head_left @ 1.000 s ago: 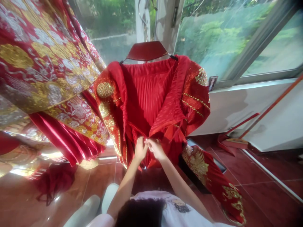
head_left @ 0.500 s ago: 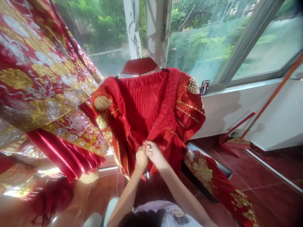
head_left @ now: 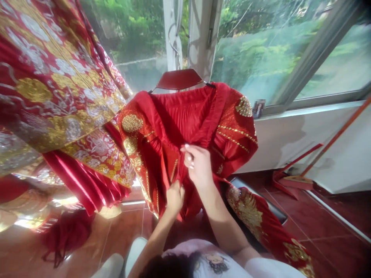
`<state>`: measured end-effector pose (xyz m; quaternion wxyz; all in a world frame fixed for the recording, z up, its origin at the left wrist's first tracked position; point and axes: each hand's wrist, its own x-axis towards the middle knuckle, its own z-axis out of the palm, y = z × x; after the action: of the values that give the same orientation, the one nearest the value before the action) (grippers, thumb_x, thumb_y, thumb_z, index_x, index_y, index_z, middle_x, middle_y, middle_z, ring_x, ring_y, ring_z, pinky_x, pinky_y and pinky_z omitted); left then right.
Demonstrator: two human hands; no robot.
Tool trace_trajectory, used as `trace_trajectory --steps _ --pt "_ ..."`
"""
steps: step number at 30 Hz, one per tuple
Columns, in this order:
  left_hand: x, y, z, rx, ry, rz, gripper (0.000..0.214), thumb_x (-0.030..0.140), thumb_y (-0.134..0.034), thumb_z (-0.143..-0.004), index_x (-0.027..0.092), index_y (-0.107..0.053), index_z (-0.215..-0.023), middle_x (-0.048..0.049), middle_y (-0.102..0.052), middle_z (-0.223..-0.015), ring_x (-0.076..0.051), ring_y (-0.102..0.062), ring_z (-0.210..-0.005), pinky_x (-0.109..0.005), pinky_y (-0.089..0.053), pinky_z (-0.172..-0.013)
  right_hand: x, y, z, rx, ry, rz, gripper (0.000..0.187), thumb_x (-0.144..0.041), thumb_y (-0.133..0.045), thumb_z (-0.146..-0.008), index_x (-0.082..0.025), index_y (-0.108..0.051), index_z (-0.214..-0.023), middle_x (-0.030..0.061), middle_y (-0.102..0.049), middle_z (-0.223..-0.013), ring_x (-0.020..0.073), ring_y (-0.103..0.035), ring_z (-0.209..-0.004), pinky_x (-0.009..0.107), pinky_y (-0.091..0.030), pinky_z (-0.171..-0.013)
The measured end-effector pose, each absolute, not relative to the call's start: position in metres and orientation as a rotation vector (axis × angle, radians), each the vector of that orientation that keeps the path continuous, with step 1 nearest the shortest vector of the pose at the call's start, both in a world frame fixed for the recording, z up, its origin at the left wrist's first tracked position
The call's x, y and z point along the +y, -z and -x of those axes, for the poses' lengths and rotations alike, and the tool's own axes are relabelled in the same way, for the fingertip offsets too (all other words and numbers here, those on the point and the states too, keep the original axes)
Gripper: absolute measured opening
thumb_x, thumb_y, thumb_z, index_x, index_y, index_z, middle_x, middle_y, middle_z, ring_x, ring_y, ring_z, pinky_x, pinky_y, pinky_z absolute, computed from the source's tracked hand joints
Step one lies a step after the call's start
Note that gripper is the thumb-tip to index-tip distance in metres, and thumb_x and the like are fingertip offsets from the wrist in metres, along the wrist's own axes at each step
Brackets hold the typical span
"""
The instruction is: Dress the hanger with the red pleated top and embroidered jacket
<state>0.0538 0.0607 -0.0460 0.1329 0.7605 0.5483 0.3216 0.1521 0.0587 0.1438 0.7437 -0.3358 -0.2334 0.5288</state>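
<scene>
A red jacket [head_left: 168,154] with gold-embroidered sleeves and a gathered neckline hangs in front of me on a hanger [head_left: 179,79] with a wide dark-red top. Low on its front, my left hand [head_left: 175,197] is closed around the fabric near the hem. My right hand [head_left: 199,164] pinches at the bottom of the V-shaped neck opening, where the two front edges meet. The fingers hide the exact part of the closure between them. One embroidered sleeve [head_left: 246,208] trails down to the lower right.
Another red garment with gold and silver embroidery [head_left: 66,92] hangs close on the left. Behind is a window [head_left: 261,58], with a small pixelated object [head_left: 259,109] on its sill. A red-handled broom and dustpan [head_left: 292,183] stand at right, near a black-topped seat [head_left: 278,212].
My right hand has moved up along the jacket front, away from my left hand, which has shifted slightly lower. The front edges now meet higher, and the neck opening is shorter.
</scene>
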Motion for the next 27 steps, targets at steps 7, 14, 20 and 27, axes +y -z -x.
trace_trajectory --steps 7,14,20,27 --pt "0.076 0.065 -0.042 1.665 -0.832 -2.143 0.021 0.018 -0.038 -0.091 0.017 -0.056 -0.081 -0.0041 -0.061 -0.070 -0.015 -0.056 -0.060 -0.024 -0.038 -0.059 0.068 -0.145 -0.139 -0.495 -1.185 0.807 0.014 -0.021 -0.062 -0.063 -0.012 -0.059 -0.053 -0.0064 -0.040 -0.039 0.0004 -0.023 -0.032 0.017 -0.010 -0.033" --pt "0.077 0.089 -0.047 1.725 -0.656 -2.073 0.023 0.015 -0.036 -0.094 0.015 -0.059 -0.091 -0.0058 -0.066 -0.077 -0.015 -0.062 -0.066 -0.023 -0.039 -0.062 0.091 -0.109 -0.142 -0.663 -0.995 0.980 0.027 -0.023 -0.053 -0.074 -0.018 -0.045 -0.049 -0.0065 -0.039 -0.041 0.0043 -0.030 -0.036 0.021 -0.023 -0.040" --pt "0.067 0.082 -0.046 1.690 -0.641 -2.066 0.025 0.019 -0.034 -0.097 0.016 -0.059 -0.097 -0.0063 -0.068 -0.083 -0.016 -0.064 -0.071 -0.024 -0.042 -0.065 0.074 -0.084 -0.142 -1.091 -0.527 1.162 0.037 -0.038 -0.048 -0.088 -0.019 -0.048 -0.057 -0.0034 -0.046 -0.048 0.0082 -0.039 -0.047 0.023 -0.031 -0.053" --pt "0.070 0.067 -0.028 1.670 -0.662 -2.081 0.030 0.027 -0.035 -0.097 0.015 -0.060 -0.108 -0.0120 -0.068 -0.100 -0.021 -0.066 -0.086 -0.029 -0.048 -0.073 0.044 -0.071 -0.169 -0.976 -0.228 1.211 0.024 -0.038 -0.056 -0.087 -0.017 -0.067 -0.084 0.0038 -0.063 -0.070 0.0132 -0.052 -0.061 0.025 -0.041 -0.062"
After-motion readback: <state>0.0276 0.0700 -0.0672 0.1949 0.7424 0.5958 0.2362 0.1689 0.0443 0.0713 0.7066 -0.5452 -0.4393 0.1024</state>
